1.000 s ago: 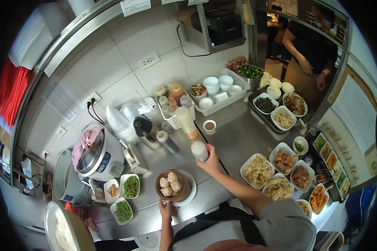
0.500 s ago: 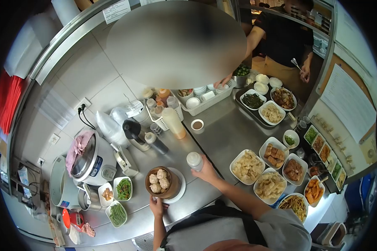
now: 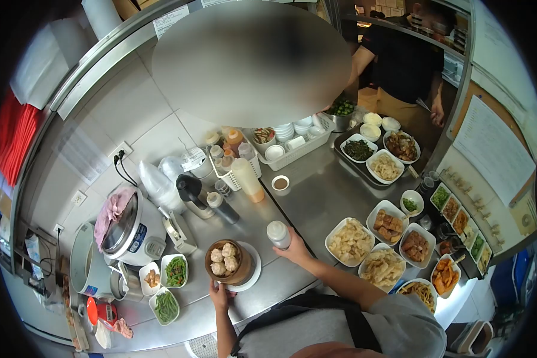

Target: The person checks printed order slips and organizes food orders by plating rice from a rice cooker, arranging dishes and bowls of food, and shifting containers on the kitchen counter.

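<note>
My right hand (image 3: pixel 295 250) grips a white squeeze bottle (image 3: pixel 278 233) that stands upright on the steel counter (image 3: pixel 322 197). My left hand (image 3: pixel 219 293) touches the near rim of a white plate (image 3: pixel 253 275). On that plate sits a round bamboo steamer (image 3: pixel 228 264) filled with several dumplings. Bottle and steamer are a short gap apart.
Left of the steamer are small dishes of green beans (image 3: pixel 175 269) and a rice cooker (image 3: pixel 131 230). Behind it stand a black jug (image 3: pixel 191 194), sauce bottles and a basket of bowls (image 3: pixel 292 142). Many plates of food (image 3: pixel 350 241) fill the right side. Another person (image 3: pixel 403 65) stands beyond the tray.
The view has shifted down and left. My right hand has drawn the squeeze bottle a little closer to me; my left hand stays at the plate. The other person has moved behind the counter.
</note>
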`<action>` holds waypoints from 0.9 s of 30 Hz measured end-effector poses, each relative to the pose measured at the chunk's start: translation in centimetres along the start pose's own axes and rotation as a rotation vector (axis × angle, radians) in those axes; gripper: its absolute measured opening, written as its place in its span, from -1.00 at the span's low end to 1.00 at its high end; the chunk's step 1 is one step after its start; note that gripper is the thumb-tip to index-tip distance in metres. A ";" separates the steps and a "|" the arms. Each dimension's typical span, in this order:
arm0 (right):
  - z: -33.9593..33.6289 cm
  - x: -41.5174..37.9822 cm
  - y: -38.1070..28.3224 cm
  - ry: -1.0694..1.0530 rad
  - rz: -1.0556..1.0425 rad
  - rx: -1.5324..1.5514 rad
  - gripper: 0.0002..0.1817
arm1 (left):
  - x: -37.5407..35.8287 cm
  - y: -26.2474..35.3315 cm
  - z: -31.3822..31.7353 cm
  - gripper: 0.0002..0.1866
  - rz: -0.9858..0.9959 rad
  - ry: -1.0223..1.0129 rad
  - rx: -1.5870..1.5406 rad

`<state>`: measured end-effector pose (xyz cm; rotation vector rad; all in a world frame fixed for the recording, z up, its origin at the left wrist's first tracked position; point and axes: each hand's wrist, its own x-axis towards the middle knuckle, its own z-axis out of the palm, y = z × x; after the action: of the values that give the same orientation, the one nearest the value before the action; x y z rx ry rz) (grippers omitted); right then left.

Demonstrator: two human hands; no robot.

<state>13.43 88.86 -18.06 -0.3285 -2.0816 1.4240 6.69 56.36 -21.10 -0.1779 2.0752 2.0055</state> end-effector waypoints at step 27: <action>-18.0 -15.0 -11.2 0.982 0.427 -0.073 -0.64 | -8.3 1.8 13.7 -0.66 -0.210 -1.177 0.382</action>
<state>37.41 90.55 -8.27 -1.2678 -1.2737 1.0485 15.46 69.42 -17.55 0.6611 1.4650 1.0587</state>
